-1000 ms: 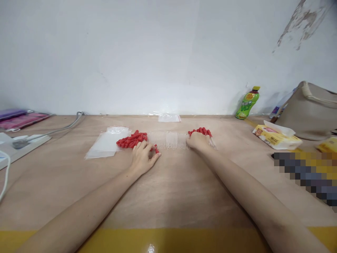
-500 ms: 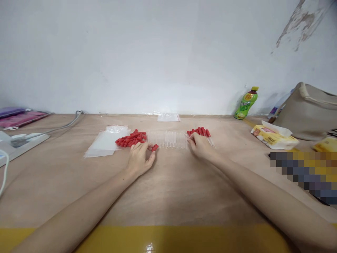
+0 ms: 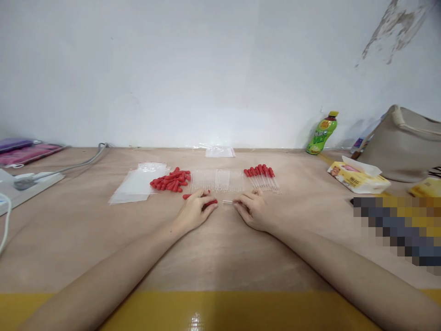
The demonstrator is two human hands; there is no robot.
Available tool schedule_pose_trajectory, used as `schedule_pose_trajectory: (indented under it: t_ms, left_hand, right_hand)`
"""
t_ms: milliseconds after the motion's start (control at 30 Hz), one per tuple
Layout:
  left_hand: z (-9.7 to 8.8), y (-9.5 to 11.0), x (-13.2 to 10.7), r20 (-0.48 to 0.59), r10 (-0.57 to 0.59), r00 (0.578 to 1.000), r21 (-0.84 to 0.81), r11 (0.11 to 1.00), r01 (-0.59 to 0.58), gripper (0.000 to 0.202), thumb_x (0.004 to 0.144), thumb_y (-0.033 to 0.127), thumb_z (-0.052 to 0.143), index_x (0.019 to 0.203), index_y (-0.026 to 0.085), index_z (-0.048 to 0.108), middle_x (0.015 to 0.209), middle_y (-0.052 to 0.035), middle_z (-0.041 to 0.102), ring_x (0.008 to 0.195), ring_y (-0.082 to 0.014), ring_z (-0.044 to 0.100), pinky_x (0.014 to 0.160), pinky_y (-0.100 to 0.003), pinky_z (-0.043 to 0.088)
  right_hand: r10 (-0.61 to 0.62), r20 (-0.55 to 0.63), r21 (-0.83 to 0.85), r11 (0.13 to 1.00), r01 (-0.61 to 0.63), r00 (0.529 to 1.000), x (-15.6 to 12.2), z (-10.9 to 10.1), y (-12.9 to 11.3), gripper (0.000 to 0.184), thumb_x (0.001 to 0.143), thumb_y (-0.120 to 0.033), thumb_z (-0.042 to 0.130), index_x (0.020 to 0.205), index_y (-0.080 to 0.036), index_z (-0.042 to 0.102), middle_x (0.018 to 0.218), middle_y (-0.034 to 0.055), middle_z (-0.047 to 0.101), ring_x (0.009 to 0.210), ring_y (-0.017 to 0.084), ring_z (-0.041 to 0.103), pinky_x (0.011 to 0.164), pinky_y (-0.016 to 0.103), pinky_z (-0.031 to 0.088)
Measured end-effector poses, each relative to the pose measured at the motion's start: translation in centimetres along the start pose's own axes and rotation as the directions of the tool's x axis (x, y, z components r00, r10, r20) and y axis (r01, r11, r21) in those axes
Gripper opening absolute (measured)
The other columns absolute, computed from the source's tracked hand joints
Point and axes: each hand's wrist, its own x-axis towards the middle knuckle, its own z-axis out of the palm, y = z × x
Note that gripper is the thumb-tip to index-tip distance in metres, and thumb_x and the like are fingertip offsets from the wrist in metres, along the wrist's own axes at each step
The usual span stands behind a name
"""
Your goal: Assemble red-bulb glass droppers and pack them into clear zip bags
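My left hand [image 3: 197, 210] is closed on a red rubber bulb [image 3: 213, 202], its end pointing right. Another red bulb [image 3: 186, 196] pokes out beside its knuckles. Facing it, my right hand [image 3: 254, 209] pinches a clear glass dropper tube [image 3: 227, 202], one end toward the held bulb with a small gap between them. Behind the hands lies a row of clear tubes [image 3: 217, 179]. A heap of red bulbs [image 3: 170, 180] sits left of the row. To its right, several droppers with red bulbs fitted [image 3: 263, 174] lie side by side.
Clear plastic bags [image 3: 132, 186] lie left of the heap, and a small bag [image 3: 220, 152] rests by the wall. On the right are a green bottle [image 3: 322, 134], a tissue pack [image 3: 358, 177] and a beige bag [image 3: 399, 142]. A power strip [image 3: 44, 181] with cables is at left.
My right hand has picked up a tube from the row's right end and brought it left and nearer. My left hand has moved right and nearer with the bulb.
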Motion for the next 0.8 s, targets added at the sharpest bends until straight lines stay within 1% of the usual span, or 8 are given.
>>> schedule_pose_trajectory:
  t_ms: [133, 267, 367, 467, 567, 667, 800]
  left_hand:
    - [0.2, 0.3, 0.4, 0.000, -0.020, 1.000, -0.038, 0.999, 0.020, 0.016, 0.085, 0.024, 0.046, 0.083, 0.018, 0.061, 0.079, -0.0030, 0.056, 0.075, -0.0152, 0.053, 0.068, -0.028, 0.043]
    - [0.0, 1.1, 0.3, -0.016, -0.033, 0.999, -0.087, 0.996, 0.031, 0.015, 0.085, 0.026, 0.045, 0.085, 0.018, 0.058, 0.076, -0.0021, 0.057, 0.074, -0.0157, 0.052, 0.068, -0.029, 0.042]
    - [0.1, 1.4, 0.2, -0.018, -0.072, 0.997, -0.170, 0.983, 0.068, 0.015, 0.086, 0.027, 0.044, 0.084, 0.017, 0.055, 0.074, -0.0012, 0.057, 0.069, -0.0143, 0.052, 0.064, -0.028, 0.042]
    - [0.4, 1.3, 0.2, 0.020, -0.131, 0.991, -0.323, 0.937, 0.130, 0.015, 0.086, 0.028, 0.044, 0.087, 0.016, 0.053, 0.075, -0.0014, 0.059, 0.064, -0.0126, 0.054, 0.060, -0.026, 0.044]
    - [0.7, 1.0, 0.2, 0.060, -0.167, 0.984, -0.452, 0.875, 0.176, 0.016, 0.084, 0.030, 0.047, 0.089, 0.016, 0.053, 0.074, -0.0016, 0.059, 0.064, -0.0123, 0.056, 0.060, -0.025, 0.047]
    - [0.8, 0.8, 0.2, 0.108, -0.171, 0.979, -0.514, 0.834, 0.202, 0.017, 0.082, 0.030, 0.050, 0.086, 0.015, 0.056, 0.070, -0.0008, 0.058, 0.062, -0.0116, 0.056, 0.060, -0.025, 0.048]
    - [0.8, 0.7, 0.0, 0.158, -0.163, 0.974, -0.579, 0.783, 0.225, 0.017, 0.081, 0.030, 0.051, 0.083, 0.015, 0.058, 0.066, 0.0003, 0.056, 0.057, -0.0095, 0.055, 0.056, -0.022, 0.048]
  right_hand:
    - [0.012, -0.015, 0.010, 1.000, -0.012, 1.000, 0.1, 0.0, -0.1, 0.023, 0.087, -0.027, 0.038, 0.090, -0.018, 0.059, 0.087, 0.0045, 0.065, 0.068, 0.013, 0.054, 0.078, 0.032, 0.027]
    - [0.034, -0.034, 0.032, 0.999, -0.033, 0.999, 0.1, -0.1, -0.4, 0.024, 0.087, -0.028, 0.038, 0.090, -0.018, 0.060, 0.085, 0.0048, 0.065, 0.065, 0.012, 0.053, 0.077, 0.032, 0.027]
    - [0.026, -0.033, 0.051, 0.998, -0.024, 0.999, 0.1, -0.2, -0.7, 0.024, 0.086, -0.029, 0.039, 0.091, -0.019, 0.060, 0.083, 0.0044, 0.065, 0.063, 0.012, 0.053, 0.076, 0.032, 0.027]
    - [0.020, -0.030, 0.071, 0.997, -0.018, 0.999, 0.1, -0.2, -0.9, 0.023, 0.086, -0.029, 0.040, 0.089, -0.019, 0.060, 0.080, 0.0038, 0.065, 0.063, 0.012, 0.052, 0.076, 0.032, 0.027]
    - [0.024, -0.026, 0.103, 0.994, -0.021, 0.999, 0.1, -0.1, -0.8, 0.022, 0.086, -0.029, 0.041, 0.088, -0.019, 0.060, 0.078, 0.0037, 0.064, 0.064, 0.012, 0.052, 0.075, 0.031, 0.027]
    - [0.022, -0.020, 0.151, 0.988, -0.019, 1.000, 0.1, 0.0, -0.6, 0.020, 0.085, -0.027, 0.043, 0.089, -0.019, 0.061, 0.079, 0.0029, 0.064, 0.065, 0.011, 0.052, 0.075, 0.031, 0.026]
    - [0.004, 0.009, 0.204, 0.979, -0.006, 1.000, 0.3, 0.0, 0.0, 0.016, 0.083, -0.025, 0.048, 0.090, -0.021, 0.062, 0.078, -0.0003, 0.065, 0.064, 0.010, 0.053, 0.074, 0.030, 0.024]
